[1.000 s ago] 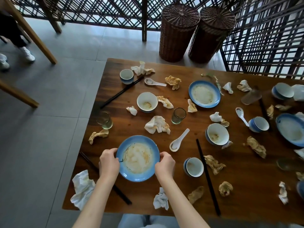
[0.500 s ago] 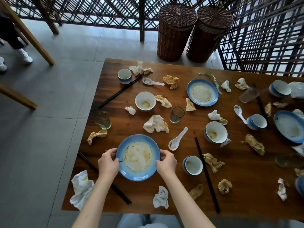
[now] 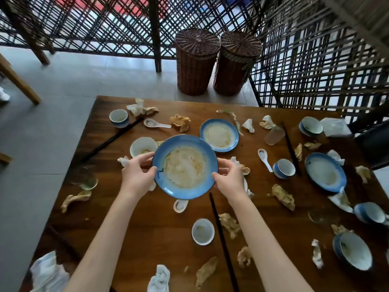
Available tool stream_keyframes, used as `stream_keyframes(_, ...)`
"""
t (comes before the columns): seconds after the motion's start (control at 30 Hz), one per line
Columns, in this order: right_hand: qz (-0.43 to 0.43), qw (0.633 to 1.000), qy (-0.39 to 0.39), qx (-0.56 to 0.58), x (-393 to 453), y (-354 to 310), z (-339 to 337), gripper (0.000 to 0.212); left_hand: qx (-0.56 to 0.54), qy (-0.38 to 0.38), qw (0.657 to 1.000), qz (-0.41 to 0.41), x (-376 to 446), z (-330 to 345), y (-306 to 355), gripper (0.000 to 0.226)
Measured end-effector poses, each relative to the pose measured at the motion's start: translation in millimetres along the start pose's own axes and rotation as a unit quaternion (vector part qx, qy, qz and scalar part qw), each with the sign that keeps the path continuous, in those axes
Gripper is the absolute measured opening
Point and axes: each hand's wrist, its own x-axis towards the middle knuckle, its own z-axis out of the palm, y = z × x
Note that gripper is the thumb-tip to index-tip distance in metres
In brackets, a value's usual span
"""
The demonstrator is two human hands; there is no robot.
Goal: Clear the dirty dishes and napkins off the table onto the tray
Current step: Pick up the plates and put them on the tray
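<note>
Both hands grip the dirty blue plate (image 3: 185, 167), left hand (image 3: 136, 177) and right hand (image 3: 229, 177) pinching opposite rims above the table (image 3: 160, 226). I see no tray, so finding it comes next.

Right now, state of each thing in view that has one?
held plate: dirty, lifted off table
left hand: grips plate's left rim
right hand: grips plate's right rim
far plate: dirty, on table
tipped glass: lying on its side
wicker baskets: lids on
</note>
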Motion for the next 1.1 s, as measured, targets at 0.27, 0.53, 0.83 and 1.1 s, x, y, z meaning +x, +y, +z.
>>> stream_keyframes(0.27,-0.007,1.0,-0.011,-0.016,128.9,-15.2,-77.4,0.05,0.013,-0.011,1.0,-0.018,77.8,117.9,76.3,0.043)
stream_keyframes(0.53,0.028,0.997,-0.026,-0.064,218.8,11.3,-80.2,0.043,0.022,-0.002,0.996,-0.081,133.3,197.8,64.0,0.039)
stream_keyframes(0.83,0.022,0.992,0.029,-0.125,255.4,33.3,-67.9,0.031,0.051,0.002,0.996,-0.075,156.8,231.2,53.6,0.037)
stream_keyframes(1.1,0.044,0.991,0.016,-0.126,258.4,33.3,-62.5,0.044,0.104,0.006,0.993,-0.059,163.5,232.4,55.4,0.039)
